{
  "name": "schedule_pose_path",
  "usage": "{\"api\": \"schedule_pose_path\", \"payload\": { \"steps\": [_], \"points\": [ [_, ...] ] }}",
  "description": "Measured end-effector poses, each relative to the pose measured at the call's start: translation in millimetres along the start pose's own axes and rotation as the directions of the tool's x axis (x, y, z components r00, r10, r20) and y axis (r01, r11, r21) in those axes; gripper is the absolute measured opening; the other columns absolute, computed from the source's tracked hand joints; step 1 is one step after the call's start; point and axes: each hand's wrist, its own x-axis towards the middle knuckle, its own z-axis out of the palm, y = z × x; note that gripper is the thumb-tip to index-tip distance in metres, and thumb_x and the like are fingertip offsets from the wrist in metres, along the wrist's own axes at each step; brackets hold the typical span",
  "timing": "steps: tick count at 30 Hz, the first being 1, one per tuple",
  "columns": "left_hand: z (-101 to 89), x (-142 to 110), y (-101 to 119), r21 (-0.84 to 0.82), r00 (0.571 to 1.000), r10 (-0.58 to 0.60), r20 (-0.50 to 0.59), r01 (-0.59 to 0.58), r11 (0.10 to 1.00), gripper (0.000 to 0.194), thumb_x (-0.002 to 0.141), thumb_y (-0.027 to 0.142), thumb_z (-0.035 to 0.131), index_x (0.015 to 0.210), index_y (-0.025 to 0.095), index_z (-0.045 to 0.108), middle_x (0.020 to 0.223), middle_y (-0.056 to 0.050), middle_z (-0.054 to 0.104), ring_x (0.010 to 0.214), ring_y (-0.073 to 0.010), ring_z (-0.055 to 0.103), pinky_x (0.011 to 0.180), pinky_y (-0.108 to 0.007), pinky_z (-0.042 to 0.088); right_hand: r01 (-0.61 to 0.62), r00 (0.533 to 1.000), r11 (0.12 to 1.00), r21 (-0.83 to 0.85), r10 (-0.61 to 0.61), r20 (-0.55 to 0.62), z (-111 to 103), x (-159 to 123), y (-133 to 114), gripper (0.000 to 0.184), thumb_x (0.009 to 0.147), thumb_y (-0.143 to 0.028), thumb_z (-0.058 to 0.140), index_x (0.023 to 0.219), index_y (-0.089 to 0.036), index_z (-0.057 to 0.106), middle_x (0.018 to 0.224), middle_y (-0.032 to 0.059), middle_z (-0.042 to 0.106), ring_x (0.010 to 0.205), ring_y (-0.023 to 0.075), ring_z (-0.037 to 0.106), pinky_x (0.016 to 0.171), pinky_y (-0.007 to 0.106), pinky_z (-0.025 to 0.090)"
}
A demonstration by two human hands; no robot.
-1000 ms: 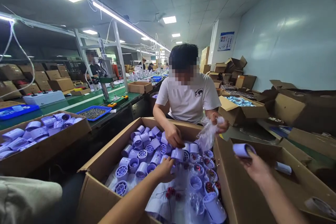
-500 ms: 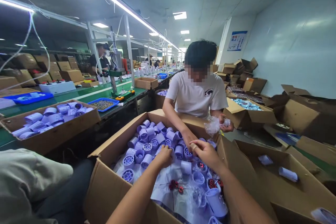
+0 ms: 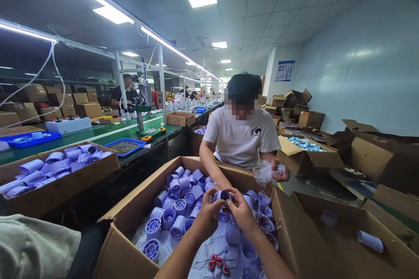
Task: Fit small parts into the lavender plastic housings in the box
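Observation:
Over the big cardboard box (image 3: 127, 200), my left hand (image 3: 207, 211) and my right hand (image 3: 240, 209) pinch one lilac plastic cylinder (image 3: 224, 195) between them, its dark open end towards me. Many more lilac plastic cylinders (image 3: 180, 205) lie heaped around it, some showing spoked ends. Below my hands, several small red-and-black parts with thin wires (image 3: 218, 263) rest on white plastic sheeting (image 3: 203, 250). Clear film wraps some cylinders on the right side of the box.
Opposite stands a co-worker in a white shirt (image 3: 242, 139), one arm reaching into the box, the other hand holding clear plastic bags (image 3: 263, 173). An open carton (image 3: 327, 248) with a few cylinders is at right. Another carton (image 3: 65, 187) of cylinders sits left, beside a blue tray (image 3: 108, 144).
My hands have come together and now hold a lilac cylinder between them. The view has tilted up, so the box sits lower. The co-worker's arm still reaches into the box.

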Motion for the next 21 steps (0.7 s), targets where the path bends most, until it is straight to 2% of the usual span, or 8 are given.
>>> {"api": "schedule_pose_path", "payload": {
  "steps": [3, 8, 11, 14, 17, 19, 21],
  "points": [
    [-2.9, -3.1, 1.5, -0.082, 1.0, 0.02, -0.014, -0.021, 0.996, 0.029, 0.083, 0.012, 0.048, 0.106, 0.025, 0.06, 0.127, -0.012, 0.044, 0.122, -0.026, 0.045, 0.102, -0.048, 0.041, 0.038, 0.999, 0.999, -0.032, -0.038, -0.008, 1.2, -1.5, -1.1, 0.037, 0.063, -0.046, 0.071, 0.086, -0.022, 0.056, 0.083, 0.0035, 0.071, 0.074, 0.0224, 0.068, 0.063, 0.033, 0.055],
    [-0.7, -5.6, -5.8, -0.242, 0.996, 0.018, -0.085, -0.038, 0.97, 0.049, 0.074, 0.018, 0.063, 0.117, 0.024, 0.042, 0.131, -0.013, 0.045, 0.123, -0.0258, 0.044, 0.099, -0.047, 0.043, 0.169, 0.975, 0.952, -0.256, -0.199, -0.096, 2.3, -6.3, -2.7, 0.023, 0.07, -0.035, 0.065, 0.086, -0.022, 0.057, 0.08, 0.0028, 0.071, 0.078, 0.0221, 0.068, 0.069, 0.032, 0.054],
    [-1.8, -3.4, -6.4, -0.185, 0.993, -0.039, -0.112, 0.018, 0.983, 0.057, 0.069, 0.025, 0.071, 0.119, 0.022, 0.045, 0.123, -0.012, 0.051, 0.118, -0.0286, 0.047, 0.098, -0.049, 0.042, 0.229, 0.955, 0.892, -0.391, -0.284, -0.09, 5.8, -10.8, -5.4, 0.015, 0.071, -0.031, 0.063, 0.084, -0.022, 0.062, 0.082, 0.0051, 0.073, 0.08, 0.0241, 0.068, 0.074, 0.036, 0.053],
    [-6.7, -0.1, 1.2, -0.071, 0.992, -0.082, -0.094, 0.076, 0.995, 0.051, 0.068, 0.024, 0.07, 0.117, 0.022, 0.054, 0.117, -0.012, 0.054, 0.112, -0.0307, 0.048, 0.099, -0.052, 0.039, 0.302, 0.938, 0.826, -0.476, -0.346, -0.006, 10.1, -14.4, -6.0, 0.015, 0.074, -0.027, 0.06, 0.084, -0.022, 0.07, 0.091, 0.0086, 0.074, 0.089, 0.027, 0.068, 0.085, 0.042, 0.051],
    [-11.6, 3.5, 12.9, 0.0, 0.991, -0.121, -0.058, 0.121, 0.993, 0.047, 0.065, 0.019, 0.07, 0.11, 0.023, 0.06, 0.11, -0.01, 0.056, 0.105, -0.029, 0.05, 0.096, -0.049, 0.041, 0.329, 0.937, 0.838, -0.435, -0.348, 0.038, 11.4, -14.1, -3.5, 0.013, 0.074, -0.029, 0.062, 0.078, -0.023, 0.073, 0.097, 0.0094, 0.074, 0.098, 0.0284, 0.066, 0.092, 0.046, 0.047],
    [-14.2, 6.1, 18.8, 0.004, 0.987, -0.152, -0.047, 0.153, 0.988, 0.042, 0.062, 0.022, 0.073, 0.103, 0.022, 0.063, 0.102, -0.008, 0.056, 0.098, -0.0273, 0.052, 0.091, -0.047, 0.043, 0.268, 0.959, 0.912, -0.31, -0.283, -0.005, 9.8, -11.3, -2.5, 0.017, 0.068, -0.039, 0.069, 0.07, -0.022, 0.073, 0.099, 0.01, 0.074, 0.099, 0.0291, 0.065, 0.091, 0.045, 0.048],
    [-16.9, 8.4, 21.0, -0.029, 0.981, -0.191, -0.038, 0.19, 0.981, 0.039, 0.059, 0.028, 0.076, 0.095, 0.021, 0.064, 0.096, -0.006, 0.056, 0.094, -0.0264, 0.052, 0.09, -0.045, 0.043, 0.17, 0.981, 0.978, -0.124, -0.18, -0.076, 6.3, -7.7, -3.6, 0.031, 0.059, -0.05, 0.075, 0.067, -0.02, 0.071, 0.097, 0.0106, 0.074, 0.094, 0.0287, 0.067, 0.086, 0.043, 0.051]
  ]
}}
